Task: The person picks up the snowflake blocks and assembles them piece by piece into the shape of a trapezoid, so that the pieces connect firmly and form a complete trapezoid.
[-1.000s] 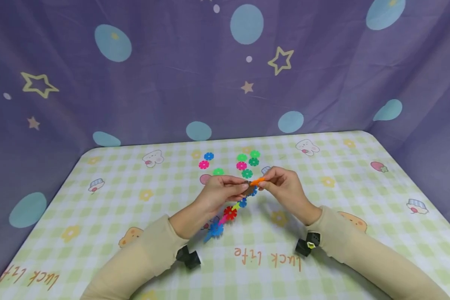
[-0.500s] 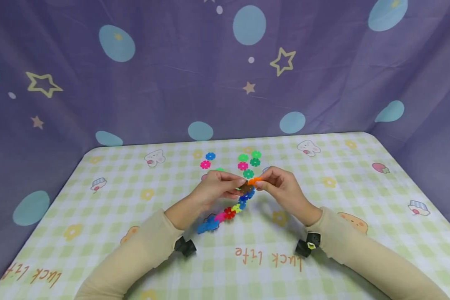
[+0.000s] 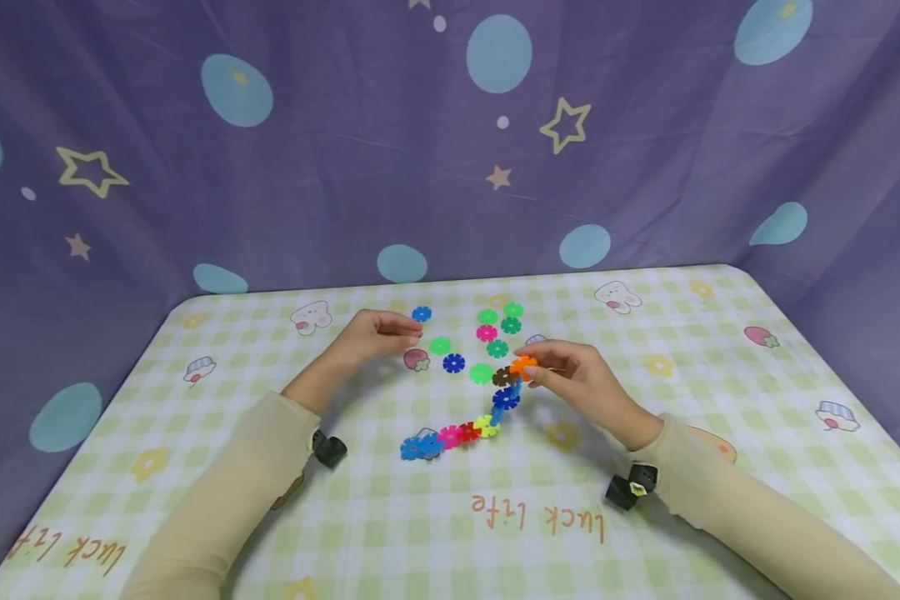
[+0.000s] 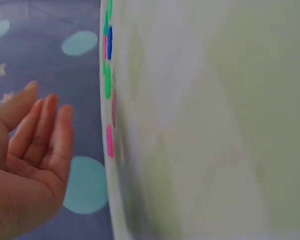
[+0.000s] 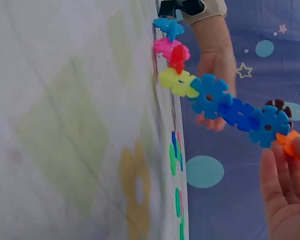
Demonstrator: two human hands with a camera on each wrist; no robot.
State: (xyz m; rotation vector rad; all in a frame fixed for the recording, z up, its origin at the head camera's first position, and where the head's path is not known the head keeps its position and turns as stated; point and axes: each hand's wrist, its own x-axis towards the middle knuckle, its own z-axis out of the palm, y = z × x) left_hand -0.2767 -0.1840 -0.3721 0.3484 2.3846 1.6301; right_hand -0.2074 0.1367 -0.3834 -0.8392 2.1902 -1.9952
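Observation:
My right hand (image 3: 587, 390) pinches an orange snowflake-shaped plastic disc (image 3: 523, 367) at the upper end of a chain of interlocked discs (image 3: 450, 436). From the orange one, the chain runs through a brown disc (image 3: 503, 377), several blues, a yellow (image 3: 486, 427), a red and a pink to light blue discs at the lower left. In the right wrist view the raised part of the chain (image 5: 209, 95) slants up off the table. My left hand (image 3: 367, 337) holds nothing; its fingers are loosely bent above a pink disc (image 4: 110, 141), hidden behind them in the head view.
Loose discs lie on the checked tablecloth (image 3: 390, 517): a blue one (image 3: 422, 314) beyond the left hand, a dark blue (image 3: 453, 363), light greens (image 3: 440, 345), another pink (image 3: 487, 333) and darker greens (image 3: 498, 349). A purple curtain (image 3: 315, 192) hangs behind the table.
My left hand has let go of the chain near the brown disc and moved left and away toward the loose discs. My right hand keeps the orange disc, and the chain has swung slightly right.

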